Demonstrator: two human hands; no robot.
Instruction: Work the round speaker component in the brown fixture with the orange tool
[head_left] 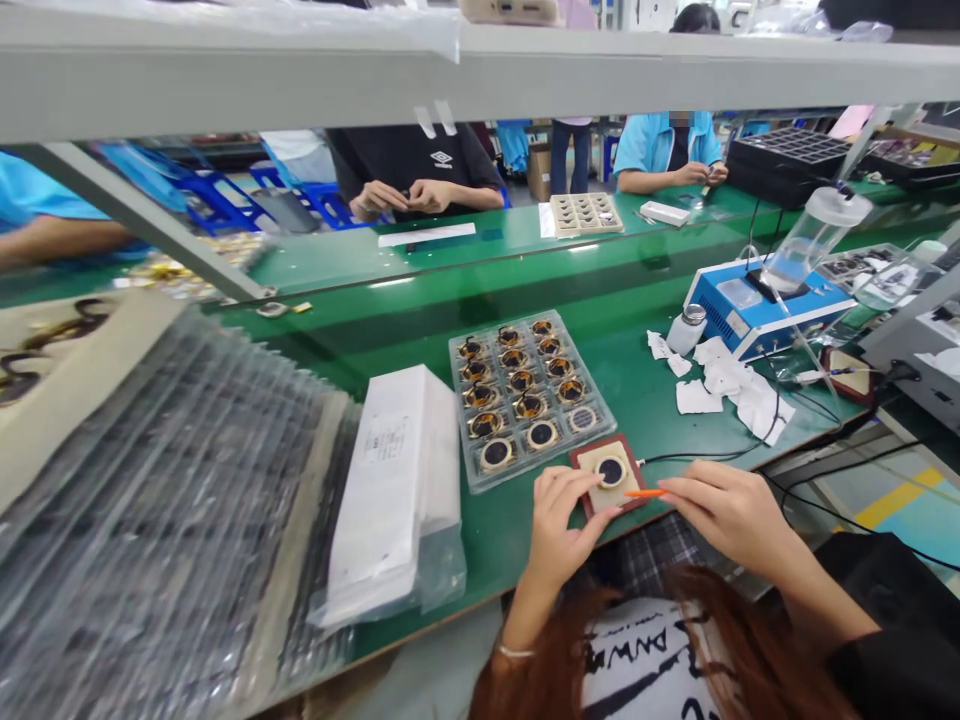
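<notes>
A round watch part [611, 471] with a dark centre and pale rim lies on the cream pad of a square red-brown block [578, 457] at the table's front edge. My left hand [556, 515] steadies it, fingertips at its left rim and thumb at the near side of the pad. From the right, my right hand [726, 508] pinches a thin orange stick [643, 493], whose tip reaches close to the part's near right side. Just behind is a clear plastic tray [474, 470] with rows of similar round watch parts, most with gold-coloured pieces showing.
A white box [386, 470] in plastic wrap and a tall stack of clear trays [165, 500] stand left. A blue machine [765, 300], a small bottle [686, 330], white papers [757, 400] and cables lie right. A shelf beam [480, 75] crosses above; co-workers sit opposite.
</notes>
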